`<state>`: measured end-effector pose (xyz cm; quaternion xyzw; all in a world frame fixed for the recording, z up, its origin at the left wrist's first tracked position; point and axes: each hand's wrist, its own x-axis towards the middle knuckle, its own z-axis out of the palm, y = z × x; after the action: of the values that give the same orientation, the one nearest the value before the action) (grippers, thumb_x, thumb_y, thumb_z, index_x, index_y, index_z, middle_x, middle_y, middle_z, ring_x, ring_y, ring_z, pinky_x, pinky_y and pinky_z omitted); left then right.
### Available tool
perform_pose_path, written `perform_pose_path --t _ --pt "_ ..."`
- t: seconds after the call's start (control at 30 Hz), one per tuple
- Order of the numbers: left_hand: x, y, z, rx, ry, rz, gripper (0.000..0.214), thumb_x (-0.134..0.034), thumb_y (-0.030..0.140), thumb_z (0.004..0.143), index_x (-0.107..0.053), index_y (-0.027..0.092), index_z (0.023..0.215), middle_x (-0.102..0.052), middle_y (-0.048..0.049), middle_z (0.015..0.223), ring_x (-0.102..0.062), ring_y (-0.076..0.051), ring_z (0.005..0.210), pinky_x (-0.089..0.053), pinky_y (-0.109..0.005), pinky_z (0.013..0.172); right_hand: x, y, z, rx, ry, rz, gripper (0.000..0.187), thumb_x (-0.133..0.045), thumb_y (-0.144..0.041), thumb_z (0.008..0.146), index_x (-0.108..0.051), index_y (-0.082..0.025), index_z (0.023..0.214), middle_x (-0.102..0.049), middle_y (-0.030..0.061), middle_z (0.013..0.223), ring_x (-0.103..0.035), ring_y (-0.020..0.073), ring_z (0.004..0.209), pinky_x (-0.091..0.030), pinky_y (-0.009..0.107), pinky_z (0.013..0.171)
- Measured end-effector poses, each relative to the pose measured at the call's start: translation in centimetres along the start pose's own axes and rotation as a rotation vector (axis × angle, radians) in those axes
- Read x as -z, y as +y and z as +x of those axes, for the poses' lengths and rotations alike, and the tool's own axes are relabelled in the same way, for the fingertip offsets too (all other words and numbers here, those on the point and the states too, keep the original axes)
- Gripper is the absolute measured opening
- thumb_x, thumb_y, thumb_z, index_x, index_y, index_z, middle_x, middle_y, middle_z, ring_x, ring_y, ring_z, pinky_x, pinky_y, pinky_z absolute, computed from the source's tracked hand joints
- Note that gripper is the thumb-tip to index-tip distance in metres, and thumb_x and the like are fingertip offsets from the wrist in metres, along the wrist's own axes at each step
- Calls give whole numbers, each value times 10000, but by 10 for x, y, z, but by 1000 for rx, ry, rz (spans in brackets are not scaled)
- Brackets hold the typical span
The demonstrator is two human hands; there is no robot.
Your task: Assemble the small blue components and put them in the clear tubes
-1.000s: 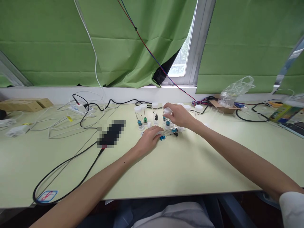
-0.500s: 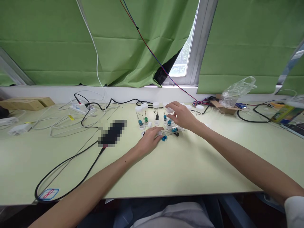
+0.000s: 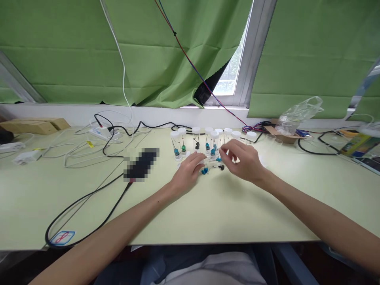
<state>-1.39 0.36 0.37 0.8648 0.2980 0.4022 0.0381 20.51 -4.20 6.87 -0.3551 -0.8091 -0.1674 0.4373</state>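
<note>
A row of upright clear vials [image 3: 196, 139] with white caps stands mid-table, each with a small blue, green or black piece on a thin stem inside. In front of them a clear tube [image 3: 211, 167] lies on its side, a blue piece [image 3: 204, 171] and a black piece [image 3: 221, 167] by it. My left hand [image 3: 188, 172] rests on the table with its fingers curled over the tube's left end. Just right of the tube my right hand [image 3: 245, 161] hovers low with loosely spread fingers, holding nothing, its fingertips close to a capped vial [image 3: 214, 142].
A blurred dark device [image 3: 141, 164] with a black cable [image 3: 89, 198] lies to the left, beyond it a tangle of white cables and a power strip [image 3: 102, 133]. A cardboard box [image 3: 32, 126] is far left. A plastic bag [image 3: 297, 114] and more cables sit at the right. Green curtains hang behind.
My right hand has let go of the white cap, which now sits on a vial, and has dropped down and rightward to the lying tube. My left hand has stayed on the tube.
</note>
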Motion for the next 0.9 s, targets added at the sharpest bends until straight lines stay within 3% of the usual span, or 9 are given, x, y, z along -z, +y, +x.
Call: perform_pose_path --t 0.13,0.23,0.3,0.37,0.5,0.67,0.9 --pt "1 1 1 -25 79 24 245 -471 232 995 -589 241 1209 -693 -61 1206 -611 -211 1223 -468 -443 1115 -1 -6 -24 155 -207 -58 235 -455 -248 986 -588 -205 797 -607 0 629 -503 126 524 -344 273 501" --pt "2 2 2 -18 116 40 249 -477 253 996 -600 238 1212 -695 -64 1228 -600 -224 1250 -480 -462 1108 -10 -3 -37 69 -371 -82 278 -410 -300 1018 -629 -185 892 -647 50 722 -590 182 636 -411 304 560" --pt "2 2 2 -16 138 45 251 -477 257 998 -603 232 1213 -698 -64 1231 -602 -223 1252 -481 -463 1110 -17 0 -41 -21 -444 -63 282 -404 -338 1028 -636 -176 1021 -688 125 978 -655 245 858 -500 361 704" --pt "3 3 2 -22 160 45 252 -485 256 996 -604 233 1217 -703 -59 1227 -608 -218 1246 -483 -456 1112 -23 2 -45 -87 -489 -45 318 -404 -397 1027 -617 -186 1135 -650 163 1181 -636 303 1048 -522 435 827" --pt "2 3 2 -59 190 28 253 -502 251 991 -604 239 1222 -706 -50 1221 -609 -205 1243 -480 -436 1120 -34 3 -48 -144 -541 -38 401 -379 -454 1025 -552 -196 1278 -578 188 1322 -556 354 1213 -484 525 960" --pt "1 1 2 -98 202 15 244 -501 231 991 -603 224 1213 -710 -58 1202 -631 -193 1207 -473 -434 1127 -43 0 -52 -226 -562 -47 442 -360 -466 1025 -502 -178 1330 -498 242 1377 -498 382 1277 -442 569 998" --pt "2 3 2 -49 186 30 241 -504 255 992 -605 235 1210 -710 -50 1216 -604 -213 1254 -495 -443 1104 -34 -14 -53 -264 -623 66 416 -361 -460 1030 -451 -218 1356 -518 191 1315 -533 324 1226 -442 524 1015"
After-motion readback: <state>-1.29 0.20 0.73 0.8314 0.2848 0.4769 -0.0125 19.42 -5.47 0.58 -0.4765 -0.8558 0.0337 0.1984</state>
